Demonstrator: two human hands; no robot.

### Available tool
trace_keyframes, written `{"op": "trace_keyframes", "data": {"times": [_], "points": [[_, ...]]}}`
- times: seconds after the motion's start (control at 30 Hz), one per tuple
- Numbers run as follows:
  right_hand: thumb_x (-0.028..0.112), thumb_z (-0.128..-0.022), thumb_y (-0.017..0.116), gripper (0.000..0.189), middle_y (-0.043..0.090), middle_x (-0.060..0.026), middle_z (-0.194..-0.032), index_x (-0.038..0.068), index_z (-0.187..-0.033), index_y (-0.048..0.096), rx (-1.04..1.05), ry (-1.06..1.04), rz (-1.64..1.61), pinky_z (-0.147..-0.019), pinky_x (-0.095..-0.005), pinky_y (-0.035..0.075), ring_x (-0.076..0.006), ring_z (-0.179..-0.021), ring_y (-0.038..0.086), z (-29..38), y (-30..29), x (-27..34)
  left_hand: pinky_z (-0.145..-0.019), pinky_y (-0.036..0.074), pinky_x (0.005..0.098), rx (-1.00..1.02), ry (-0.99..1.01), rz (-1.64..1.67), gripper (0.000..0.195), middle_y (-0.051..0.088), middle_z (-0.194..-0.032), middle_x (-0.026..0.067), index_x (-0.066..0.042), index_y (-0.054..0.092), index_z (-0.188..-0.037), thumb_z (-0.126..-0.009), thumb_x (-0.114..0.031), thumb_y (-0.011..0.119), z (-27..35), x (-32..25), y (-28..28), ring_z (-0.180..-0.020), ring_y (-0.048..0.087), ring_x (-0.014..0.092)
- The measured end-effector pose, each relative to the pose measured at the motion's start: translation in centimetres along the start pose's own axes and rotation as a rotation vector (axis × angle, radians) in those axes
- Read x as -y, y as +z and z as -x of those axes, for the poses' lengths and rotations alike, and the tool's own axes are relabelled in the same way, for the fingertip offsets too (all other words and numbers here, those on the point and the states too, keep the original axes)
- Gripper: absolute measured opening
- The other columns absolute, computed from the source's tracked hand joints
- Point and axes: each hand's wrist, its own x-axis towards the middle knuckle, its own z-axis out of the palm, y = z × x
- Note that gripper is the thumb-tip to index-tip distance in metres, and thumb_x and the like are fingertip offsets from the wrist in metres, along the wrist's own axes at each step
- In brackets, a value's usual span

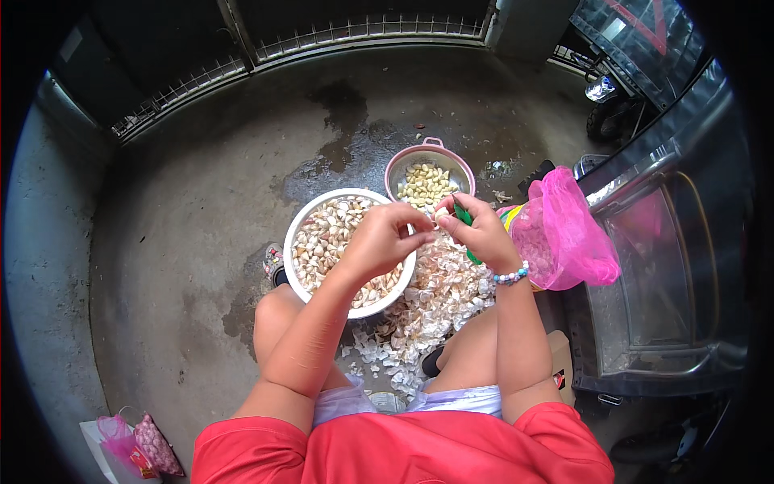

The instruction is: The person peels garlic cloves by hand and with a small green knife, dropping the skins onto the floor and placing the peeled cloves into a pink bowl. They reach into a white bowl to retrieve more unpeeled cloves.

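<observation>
My right hand [481, 233] grips a small green-handled knife [463, 213] and holds a pale garlic clove [442, 213] at its fingertips. Close by on the left is my left hand [387, 236], its fingers bent towards the thumb near the clove; whether a bit of skin is between them cannot be made out. Under my left forearm stands a white basin [291, 266] full of unpeeled garlic cloves [326, 242]. Beyond my hands, a pink-rimmed strainer [390, 166] holds peeled cloves [425, 183]. Garlic skins [444, 284] lie heaped on the floor below my hands.
A pink mesh bag [574, 230] stands right of my right hand, beside a dark vehicle panel with a clear window [659, 272]. A motorcycle wheel [604, 121] is farther back. Wet patches [338, 157] mark the concrete floor. At lower left sits a filled mesh bag [156, 444].
</observation>
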Motion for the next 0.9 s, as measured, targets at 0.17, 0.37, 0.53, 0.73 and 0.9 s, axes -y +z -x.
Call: {"op": "trace_keyframes", "data": {"times": [0.17,0.37,0.53,0.73,0.9], "points": [[0.014,-0.08,0.065,0.017,0.05,0.0045,-0.076,0.002,-0.087,0.055,0.098,0.013,0.01,-0.058,-0.0194,0.037,-0.003,-0.069,0.041,0.1,0.2,0.4,-0.063,0.046,0.0224,-0.156,0.017,0.248,0.011,0.062,-0.082,0.006,0.001,0.065,-0.088,-0.077,-0.002,0.065,-0.4,1.0,1.0,-0.071,0.058,0.009],[0.014,-0.079,0.068,0.019,0.05,0.0053,-0.076,0.002,-0.089,0.056,0.133,0.006,-0.07,-0.057,-0.0178,0.036,-0.0018,-0.067,0.042,0.2,0.3,0.4,-0.062,0.047,0.0245,-0.167,0.08,0.219,0.01,0.061,-0.082,0.0071,0.002,0.063,-0.086,-0.076,0.0,0.064,-0.3,0.8,1.0,-0.069,0.058,0.011],[0.012,-0.08,0.067,0.018,0.051,0.0058,-0.076,0.003,-0.092,0.057,0.111,0.006,-0.193,-0.055,-0.017,0.035,-0.0012,-0.066,0.043,0.0,0.4,0.1,-0.061,0.045,0.0274,-0.255,0.278,-0.028,0.007,0.058,-0.08,0.0095,0.0,0.058,-0.083,-0.076,0.003,0.06,0.0,0.0,1.2,-0.068,0.057,0.019],[0.012,-0.08,0.066,0.022,0.054,0.0038,-0.074,0.003,-0.096,0.054,0.117,0.009,-0.39,-0.054,-0.0176,0.037,-0.0031,-0.061,0.046,0.2,-0.5,0.0,-0.065,0.043,0.0321,-0.124,0.306,-0.037,0.007,0.054,-0.081,0.011,0.0,0.052,-0.085,-0.079,0.001,0.055,0.2,-0.5,0.7,-0.077,0.053,0.026],[0.014,-0.079,0.067,0.023,0.057,0.0011,-0.076,0.003,-0.096,0.055,0.069,-0.017,-0.473,-0.053,-0.0178,0.037,-0.0046,-0.059,0.047,0.2,-0.8,-0.4,-0.06,0.045,0.0264,-0.207,0.215,0.105,0.01,0.057,-0.08,0.0081,0.001,0.058,-0.085,-0.077,0.0,0.062,0.4,-0.5,1.1,-0.067,0.055,0.016]]}}
